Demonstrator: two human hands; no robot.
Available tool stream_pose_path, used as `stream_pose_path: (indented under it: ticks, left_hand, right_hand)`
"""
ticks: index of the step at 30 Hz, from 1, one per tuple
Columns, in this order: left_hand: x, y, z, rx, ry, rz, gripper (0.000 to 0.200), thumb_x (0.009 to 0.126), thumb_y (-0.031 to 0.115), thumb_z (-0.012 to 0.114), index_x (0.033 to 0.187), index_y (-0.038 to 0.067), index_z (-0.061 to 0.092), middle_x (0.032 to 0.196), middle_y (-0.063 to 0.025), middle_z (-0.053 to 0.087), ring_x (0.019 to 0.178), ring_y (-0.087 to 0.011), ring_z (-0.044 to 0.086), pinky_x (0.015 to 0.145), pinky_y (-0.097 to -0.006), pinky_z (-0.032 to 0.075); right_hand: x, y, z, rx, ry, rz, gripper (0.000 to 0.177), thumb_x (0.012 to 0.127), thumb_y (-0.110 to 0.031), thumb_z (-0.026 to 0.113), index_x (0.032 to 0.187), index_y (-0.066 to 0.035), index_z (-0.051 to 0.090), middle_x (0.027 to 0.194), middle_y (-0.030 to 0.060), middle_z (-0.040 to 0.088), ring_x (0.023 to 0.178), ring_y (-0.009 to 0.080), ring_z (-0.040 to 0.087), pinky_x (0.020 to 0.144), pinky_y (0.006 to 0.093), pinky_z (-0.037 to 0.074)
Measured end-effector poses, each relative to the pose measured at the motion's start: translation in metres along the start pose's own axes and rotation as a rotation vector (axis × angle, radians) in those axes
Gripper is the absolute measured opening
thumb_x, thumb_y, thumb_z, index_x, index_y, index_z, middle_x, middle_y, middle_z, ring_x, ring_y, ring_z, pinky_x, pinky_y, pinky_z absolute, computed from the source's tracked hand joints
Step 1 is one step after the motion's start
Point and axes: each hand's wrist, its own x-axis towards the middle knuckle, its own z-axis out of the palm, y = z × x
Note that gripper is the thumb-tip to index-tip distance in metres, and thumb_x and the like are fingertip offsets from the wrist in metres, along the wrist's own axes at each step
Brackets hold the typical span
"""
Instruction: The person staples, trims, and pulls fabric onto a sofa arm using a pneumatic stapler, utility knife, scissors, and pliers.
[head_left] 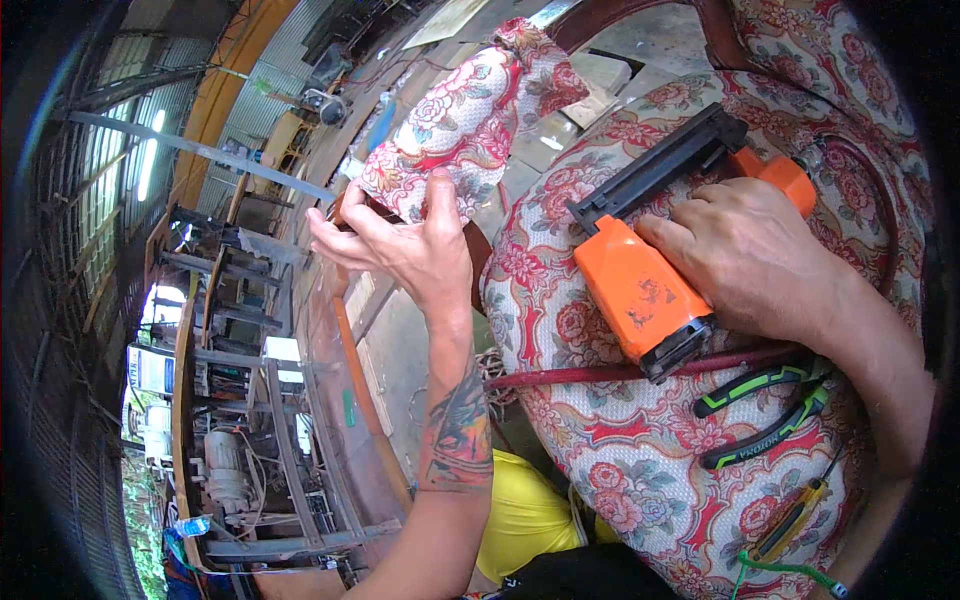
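Note:
My left hand [400,240] pinches the lower edge of a loose piece of floral fabric [455,125], its thumb in front and the other fingers partly behind the cloth. To the right, my right hand [745,250] is wrapped round the handle of an orange and black staple gun [640,285]. The gun lies over a seat [560,320] covered in the same floral fabric. A red hose [560,377] crosses the seat just below the gun.
Pliers with green and black handles [750,445] and a yellow-handled tool [790,520] lie on the seat's lower right. The chair's wooden frame [715,35] rises at the top. Metal racks and a motor [228,470] stand at the left.

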Motion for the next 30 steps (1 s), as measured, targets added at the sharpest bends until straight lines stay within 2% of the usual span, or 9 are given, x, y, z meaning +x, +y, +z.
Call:
stream_pose_path:
  ticks: [6, 13, 18, 24, 30]
  left_hand:
    - [0.004, 0.001, -0.001, -0.041, 0.000, 0.004, 0.066, 0.076, 0.037, 0.084, 0.122, 0.002, 0.052, 0.152, -0.0332, 0.024, 0.148, -0.0449, 0.015, 0.116, -0.0649, 0.012]
    - [0.003, -0.009, -0.010, -0.037, -0.034, 0.017, 0.064, 0.079, 0.040, 0.084, 0.122, 0.003, 0.055, 0.152, -0.0294, 0.028, 0.147, -0.0428, 0.018, 0.117, -0.0627, 0.014]
    - [0.002, -0.020, -0.017, -0.024, -0.069, 0.095, 0.057, 0.083, 0.040, 0.083, 0.124, 0.007, 0.061, 0.153, -0.0253, 0.032, 0.145, -0.0429, 0.024, 0.117, -0.0601, 0.017]
    - [0.001, -0.024, -0.018, 0.011, -0.068, 0.151, 0.061, 0.083, 0.043, 0.083, 0.127, 0.006, 0.060, 0.154, -0.0262, 0.031, 0.147, -0.0429, 0.023, 0.117, -0.0607, 0.016]
    - [-0.001, -0.014, -0.014, 0.018, -0.039, 0.127, 0.066, 0.083, 0.044, 0.083, 0.130, 0.006, 0.057, 0.155, -0.0271, 0.028, 0.148, -0.0428, 0.020, 0.117, -0.0617, 0.015]
  right_hand:
    - [-0.001, -0.001, 0.000, 0.000, 0.016, 0.007, 0.018, 0.082, -0.015, 0.067, 0.097, -0.006, 0.063, 0.076, 0.0117, 0.067, 0.076, 0.0310, 0.071, 0.070, 0.0434, 0.055]
    - [-0.001, -0.001, -0.001, -0.002, 0.007, 0.004, 0.018, 0.083, -0.016, 0.067, 0.097, -0.006, 0.063, 0.077, 0.0118, 0.068, 0.077, 0.0309, 0.071, 0.070, 0.0433, 0.055]
    - [-0.001, -0.001, 0.001, -0.008, 0.012, 0.004, 0.018, 0.082, -0.015, 0.067, 0.096, -0.006, 0.063, 0.077, 0.0119, 0.067, 0.077, 0.0312, 0.071, 0.070, 0.0436, 0.055]
    - [-0.001, 0.000, -0.001, 0.006, 0.006, -0.003, 0.017, 0.081, -0.015, 0.068, 0.094, -0.005, 0.062, 0.076, 0.0121, 0.067, 0.076, 0.0312, 0.071, 0.070, 0.0439, 0.056]
    - [-0.001, -0.001, -0.002, 0.003, 0.005, 0.003, 0.015, 0.082, -0.015, 0.067, 0.092, -0.005, 0.063, 0.076, 0.0128, 0.068, 0.076, 0.0318, 0.072, 0.069, 0.0448, 0.056]
